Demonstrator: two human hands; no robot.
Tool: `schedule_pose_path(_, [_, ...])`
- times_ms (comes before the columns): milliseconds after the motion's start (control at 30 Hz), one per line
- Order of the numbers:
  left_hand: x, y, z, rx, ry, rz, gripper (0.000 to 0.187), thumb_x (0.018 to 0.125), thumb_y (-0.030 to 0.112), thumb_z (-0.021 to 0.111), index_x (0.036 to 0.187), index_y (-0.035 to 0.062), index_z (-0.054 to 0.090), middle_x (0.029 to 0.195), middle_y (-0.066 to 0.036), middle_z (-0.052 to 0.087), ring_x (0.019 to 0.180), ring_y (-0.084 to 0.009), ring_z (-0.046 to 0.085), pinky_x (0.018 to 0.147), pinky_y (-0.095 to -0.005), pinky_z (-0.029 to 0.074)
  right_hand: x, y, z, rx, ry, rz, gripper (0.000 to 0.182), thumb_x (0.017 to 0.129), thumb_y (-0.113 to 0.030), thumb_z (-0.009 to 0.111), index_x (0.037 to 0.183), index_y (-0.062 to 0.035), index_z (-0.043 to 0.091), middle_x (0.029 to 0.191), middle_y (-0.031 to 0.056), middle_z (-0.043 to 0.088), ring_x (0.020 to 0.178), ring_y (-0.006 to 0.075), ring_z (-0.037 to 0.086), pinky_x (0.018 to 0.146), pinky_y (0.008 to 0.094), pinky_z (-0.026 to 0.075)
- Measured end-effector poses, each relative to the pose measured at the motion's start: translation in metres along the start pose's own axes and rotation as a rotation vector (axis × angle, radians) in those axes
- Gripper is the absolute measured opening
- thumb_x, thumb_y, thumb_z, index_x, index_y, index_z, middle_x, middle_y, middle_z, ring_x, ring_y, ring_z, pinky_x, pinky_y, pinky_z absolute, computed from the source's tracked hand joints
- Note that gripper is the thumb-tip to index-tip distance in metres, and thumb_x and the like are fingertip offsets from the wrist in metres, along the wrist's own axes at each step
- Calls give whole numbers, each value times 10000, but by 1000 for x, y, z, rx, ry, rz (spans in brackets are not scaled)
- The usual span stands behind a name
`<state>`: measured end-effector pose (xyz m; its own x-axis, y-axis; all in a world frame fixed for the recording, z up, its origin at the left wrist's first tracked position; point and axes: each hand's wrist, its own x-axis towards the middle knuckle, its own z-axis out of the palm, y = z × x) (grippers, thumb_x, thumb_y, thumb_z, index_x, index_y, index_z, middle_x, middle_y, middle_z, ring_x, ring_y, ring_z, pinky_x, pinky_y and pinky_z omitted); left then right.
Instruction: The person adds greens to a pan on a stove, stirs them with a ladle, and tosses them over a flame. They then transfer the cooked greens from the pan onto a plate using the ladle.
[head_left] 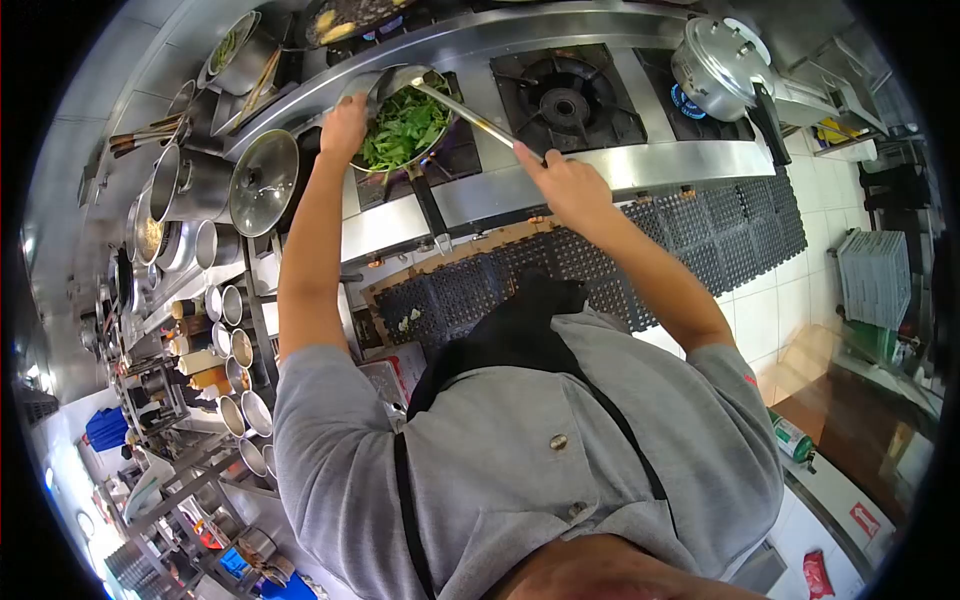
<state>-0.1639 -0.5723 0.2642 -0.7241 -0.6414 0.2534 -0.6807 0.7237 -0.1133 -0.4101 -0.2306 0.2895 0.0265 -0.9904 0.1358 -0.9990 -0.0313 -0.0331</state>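
Observation:
A frying pan (430, 205) of leafy greens (408, 130) stands on the stove, its dark handle pointing toward me. My left hand (345, 127) is closed at the pan's left edge, on a short metal utensil (380, 88) that reaches to the greens. My right hand (572, 190) grips the end of a long-handled metal utensil (470, 115). This handle slants up and left to the pan's far side, where its head is hard to make out against the rim.
Right of the pan is a bare burner (565, 100). Beyond it, a pressure cooker (722, 75) sits over a blue flame. A glass lid (266, 180) leans by my left forearm, near several metal pots (185, 185). Black rubber matting (680, 235) covers the floor.

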Motion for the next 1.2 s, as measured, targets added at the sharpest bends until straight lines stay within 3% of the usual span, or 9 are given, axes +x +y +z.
schedule_pose_path(133, [13, -3, -19, -22, -12, -174, 227, 886, 196, 600, 1077, 92, 534, 1012, -222, 641, 877, -455, 639, 752, -551, 519, -5, -3, -2, 4, 4, 5, 666, 821, -56, 583, 1452, -67, 369, 847, 149, 591, 684, 295, 681, 581, 393, 560])
schedule_pose_path(433, [4, -29, -74, 83, 240, -269, 230, 882, 61, 480, 1088, 135, 552, 1008, -168, 645, 827, -426, 655, 695, -527, 535, -41, 31, -39, 65, -64, 52, 769, 777, 10, 604, 1482, -141, 336, 972, 180, 601, 735, 347, 669, 637, 439, 553])
schedule_pose_path(500, [-14, -10, -56, -8, 201, 212, 229, 886, 71, 487, 1094, 139, 556, 987, -162, 649, 809, -416, 658, 682, -518, 538, -36, 29, -29, 68, -24, 28, 749, 787, 8, 588, 1478, -152, 347, 942, 173, 600, 723, 341, 665, 629, 440, 547])
schedule_pose_path(567, [-16, -8, -45, 9, 145, 136, 274, 875, 77, 514, 1136, 146, 562, 970, -163, 659, 808, -402, 662, 696, -506, 542, -23, 24, -14, 100, -38, 71, 796, 778, 33, 581, 1494, -214, 338, 954, 149, 592, 755, 344, 645, 659, 442, 537])
schedule_pose_path(800, [-140, -38, -91, -219, 610, -628, 142, 821, 129, 615, 909, 35, 554, 764, -219, 621, 732, -443, 595, 652, -487, 471, -64, 46, -34, 541, -208, 85, 742, 776, 4, 563, 1474, -176, 389, 917, 162, 615, 764, 412, 621, 732, 464, 518])
schedule_pose_path(933, [-275, -36, -92, -404, 725, -980, 127, 812, 83, 587, 883, -21, 571, 708, -120, 615, 638, -171, 545, 613, -350, 453, -42, 51, 5, 648, -311, 40, 737, 778, -6, 554, 1477, -170, 386, 902, 181, 622, 778, 410, 622, 740, 469, 501])
schedule_pose_path(1033, [-328, 44, -139, -534, 977, -1109, 88, 838, 47, 567, 833, -39, 548, 720, -40, 593, 610, -136, 521, 568, -301, 447, -23, 34, 37, 460, -30, -109, 700, 779, -15, 550, 1454, -162, 432, 860, 193, 618, 757, 406, 610, 723, 451, 494])
schedule_pose_path(1100, [-399, 70, -145, -734, 964, -1390, 120, 848, 39, 573, 769, -1, 491, 691, -21, 565, 555, -96, 495, 487, -270, 410, -31, 21, 32, 393, 9, -47, 692, 791, -27, 548, 1460, -152, 424, 842, 195, 601, 694, 369, 598, 696, 418, 498])
schedule_pose_path(1200, [-486, 129, -155, -509, 1033, -1587, 188, 860, 37, 577, 738, 32, 434, 647, -13, 507, 509, -81, 446, 441, -261, 369, -34, 32, 61, 1009, -93, -63, 735, 815, 36, 543, 1505, -80, 317, 721, 49, 573, 549, 128, 520, 517, 293, 466])
